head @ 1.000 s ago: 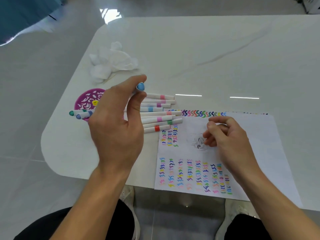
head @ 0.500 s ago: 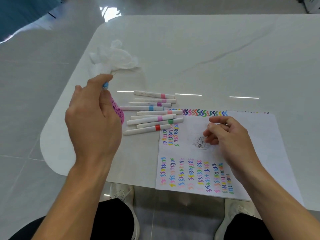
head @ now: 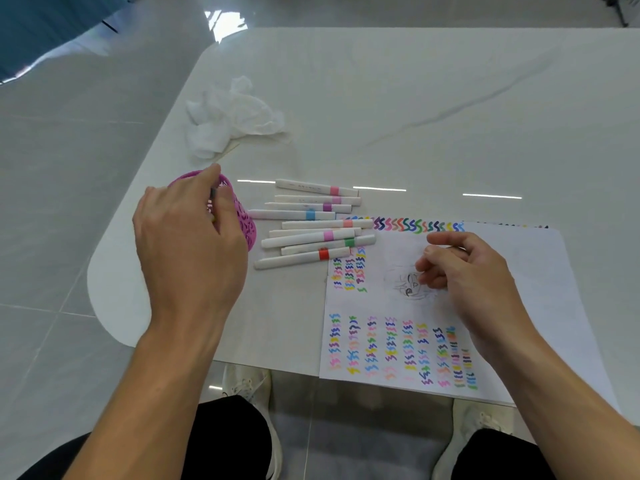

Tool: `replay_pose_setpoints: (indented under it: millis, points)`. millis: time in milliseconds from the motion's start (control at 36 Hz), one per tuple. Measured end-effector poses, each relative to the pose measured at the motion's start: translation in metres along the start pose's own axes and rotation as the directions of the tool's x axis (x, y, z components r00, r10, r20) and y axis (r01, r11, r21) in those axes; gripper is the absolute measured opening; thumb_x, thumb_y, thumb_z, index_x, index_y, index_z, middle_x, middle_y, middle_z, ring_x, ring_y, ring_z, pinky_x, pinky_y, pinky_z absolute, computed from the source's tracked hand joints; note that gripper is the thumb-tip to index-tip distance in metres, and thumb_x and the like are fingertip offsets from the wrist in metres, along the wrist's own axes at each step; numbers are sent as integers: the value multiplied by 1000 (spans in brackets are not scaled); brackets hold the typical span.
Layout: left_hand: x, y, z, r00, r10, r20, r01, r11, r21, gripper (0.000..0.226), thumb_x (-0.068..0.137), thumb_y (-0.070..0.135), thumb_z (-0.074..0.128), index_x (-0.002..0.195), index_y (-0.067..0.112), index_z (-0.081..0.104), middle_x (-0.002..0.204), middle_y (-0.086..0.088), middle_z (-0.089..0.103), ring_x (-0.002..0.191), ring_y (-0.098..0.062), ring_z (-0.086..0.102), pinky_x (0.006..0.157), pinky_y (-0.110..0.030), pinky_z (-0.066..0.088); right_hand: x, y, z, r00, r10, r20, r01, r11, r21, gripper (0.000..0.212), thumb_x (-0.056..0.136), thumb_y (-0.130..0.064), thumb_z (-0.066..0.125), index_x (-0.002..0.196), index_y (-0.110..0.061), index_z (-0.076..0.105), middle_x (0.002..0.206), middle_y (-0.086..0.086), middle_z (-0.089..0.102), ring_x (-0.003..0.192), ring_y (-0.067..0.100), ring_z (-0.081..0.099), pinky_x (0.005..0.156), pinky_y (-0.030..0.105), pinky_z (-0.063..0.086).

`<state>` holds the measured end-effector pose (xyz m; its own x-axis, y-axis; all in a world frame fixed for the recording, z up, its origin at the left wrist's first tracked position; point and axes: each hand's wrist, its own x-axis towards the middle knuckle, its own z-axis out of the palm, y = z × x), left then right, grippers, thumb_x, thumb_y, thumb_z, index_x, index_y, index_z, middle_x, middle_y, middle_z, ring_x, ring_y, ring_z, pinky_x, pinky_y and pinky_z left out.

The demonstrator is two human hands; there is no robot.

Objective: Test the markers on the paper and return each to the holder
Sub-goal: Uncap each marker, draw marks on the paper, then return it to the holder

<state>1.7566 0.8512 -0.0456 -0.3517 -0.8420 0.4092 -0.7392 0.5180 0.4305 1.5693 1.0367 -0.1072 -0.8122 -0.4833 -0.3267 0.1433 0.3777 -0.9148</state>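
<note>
White table (head: 450,98): markers (head: 311,233), paper (head: 519,271), holder (head: 247,223), crumpled tissue (head: 232,116).

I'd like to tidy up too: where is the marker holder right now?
In the head view the pink holder sits left of the loose markers, partly under the left hand, with crumpled tissue beyond it.

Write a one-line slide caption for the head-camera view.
Left hand pinches a marker at the pink holder; right hand rests on the squiggle-covered paper beside loose markers.

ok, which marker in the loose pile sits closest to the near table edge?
The red-banded marker, at the front of the pile, its end reaching the paper. The green-banded marker lies just behind it, and the rest lie farther back.
</note>
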Motion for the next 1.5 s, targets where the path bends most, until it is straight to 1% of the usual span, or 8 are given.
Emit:
replay_pose_setpoints:
  millis: [222,389,556,667,917,1167,1389,1500]
  points:
    - [-9,17,3,979,201,-43,-205,970,-129,32,100,17,56,131,14,64,126,-4,68,118,-22,61,108,-33,42,0,0,-2,1000,-6,-10,6,1000,10,14,100,-16,61,108,-25,67,77,-7,77,64,5,68,72,30,53]
    - [-20,27,16,916,394,70,-379,910,-166,22,93,9,67,113,14,73,108,-2,71,101,-22,62,87,-30,47,-2,-2,-6,1000,-17,-13,17,999,34,13,100,-16,61,108,-25,67,77,-7,77,67,8,69,72,29,54]
    - [-32,31,30,872,310,379,-302,950,-84,22,93,22,68,114,21,73,111,4,71,102,-19,63,84,-35,51,-2,-2,-9,1000,-9,-15,10,999,33,13,101,-16,60,110,-23,67,77,-5,76,70,10,70,73,29,54]
    - [-35,30,39,851,242,466,-258,966,-30,30,95,26,64,125,25,68,121,5,67,107,-17,61,87,-33,51,-1,-2,-10,1000,-2,-11,3,1000,30,14,101,-17,61,111,-23,67,78,-5,76,70,9,70,73,29,54]
    - [-39,31,50,861,231,453,-265,964,14,18,93,26,68,109,21,74,102,2,65,99,-20,57,73,-33,48,1,2,-9,1000,6,0,-6,999,32,15,100,-15,61,111,-23,67,79,-3,76,66,6,68,69,24,52]
    - [-40,36,49,830,221,512,-265,964,14,9,92,27,68,97,21,63,102,4,63,92,-13,49,69,-27,39,1,3,-8,1000,-5,19,5,1000,1,15,100,-16,61,109,-26,65,81,-3,76,68,3,69,68,20,51]
    - [-38,39,43,815,257,519,-251,964,-84,35,97,22,61,131,25,59,121,4,62,108,-16,55,84,-31,49,1,0,-10,1000,3,29,-3,1000,7,15,100,-15,61,109,-25,66,83,-2,76,67,2,69,62,14,52]
    - [-36,46,43,833,308,459,-200,942,-269,41,100,16,56,140,29,55,109,13,54,98,-5,51,78,-10,38,0,-2,-12,999,-16,51,15,1000,19,14,99,-14,62,108,-22,69,82,-2,76,70,7,70,69,22,54]
